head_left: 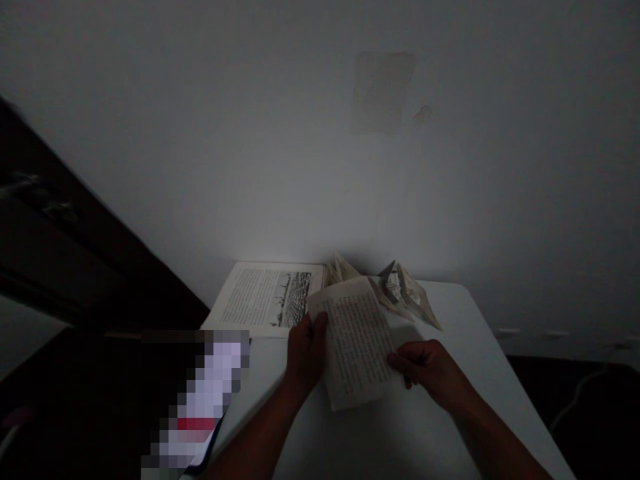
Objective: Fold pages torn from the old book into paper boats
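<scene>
A printed paper sheet (356,340), covered in text, is held just above the white table (400,427). My left hand (305,357) grips its left edge, thumb on top. My right hand (425,367) pinches its right edge with closed fingers. Behind the sheet lie folded paper shapes (407,293) made from printed pages, pointed like boats or planes. An open book (267,300) with text and a dark picture lies at the table's far left.
A pale wall (320,133) rises right behind the table. Dark furniture (60,253) stands to the left. A blurred-out patch (195,400) covers the table's near left corner. The floor at right is dark.
</scene>
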`<state>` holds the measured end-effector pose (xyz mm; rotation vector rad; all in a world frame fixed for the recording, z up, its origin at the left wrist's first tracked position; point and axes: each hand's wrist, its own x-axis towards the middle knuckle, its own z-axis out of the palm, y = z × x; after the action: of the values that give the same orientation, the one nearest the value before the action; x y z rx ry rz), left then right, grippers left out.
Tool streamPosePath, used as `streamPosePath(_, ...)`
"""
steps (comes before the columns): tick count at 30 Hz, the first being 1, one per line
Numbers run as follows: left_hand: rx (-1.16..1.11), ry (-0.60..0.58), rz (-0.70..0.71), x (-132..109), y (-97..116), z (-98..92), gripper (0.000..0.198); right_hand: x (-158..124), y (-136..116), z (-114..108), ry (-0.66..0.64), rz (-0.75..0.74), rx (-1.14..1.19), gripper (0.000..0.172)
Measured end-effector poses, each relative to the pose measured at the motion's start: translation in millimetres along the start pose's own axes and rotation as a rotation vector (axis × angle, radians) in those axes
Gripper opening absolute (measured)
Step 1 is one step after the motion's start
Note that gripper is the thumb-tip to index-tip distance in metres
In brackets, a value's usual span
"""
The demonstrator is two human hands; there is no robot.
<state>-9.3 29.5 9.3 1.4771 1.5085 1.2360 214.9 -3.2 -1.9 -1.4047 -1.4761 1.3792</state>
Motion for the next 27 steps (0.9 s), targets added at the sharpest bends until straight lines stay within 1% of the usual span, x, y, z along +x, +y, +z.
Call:
streamPosePath(4,-0.019,0.033,-0.022,0.2,-0.3,-0.3,0.039,-0.5,-1.3,-0.7,0.016,0.013,-0.067,0.042)
streamPosePath(7,-0.020,0.060,-0.035,0.3,-0.7,-0.2,0.038,-1.5,-3.6,-0.7,0.008,0.006,-0.068,0.042)
streamPosePath(9,-0.028,0.069,-0.038,0.4,-0.6,-0.1,0.038,-2.4,-5.0,-0.6,0.014,0.007,-0.061,0.041)
streamPosePath(14,-0.055,0.080,-0.057,1.0,0.2,0.2,0.038,-4.3,-6.3,-1.2,-0.021,-0.007,-0.027,0.040)
streamPosePath(21,-0.047,0.124,-0.064,1.3,2.4,0.4,0.039,-5.5,-6.4,-2.8,0.000,0.000,0.021,0.032)
streamPosePath(27,-0.109,0.110,-0.110,2.4,2.4,-0.4,0.038,-5.7,-2.3,-4.8,0.015,-0.025,0.040,0.030)
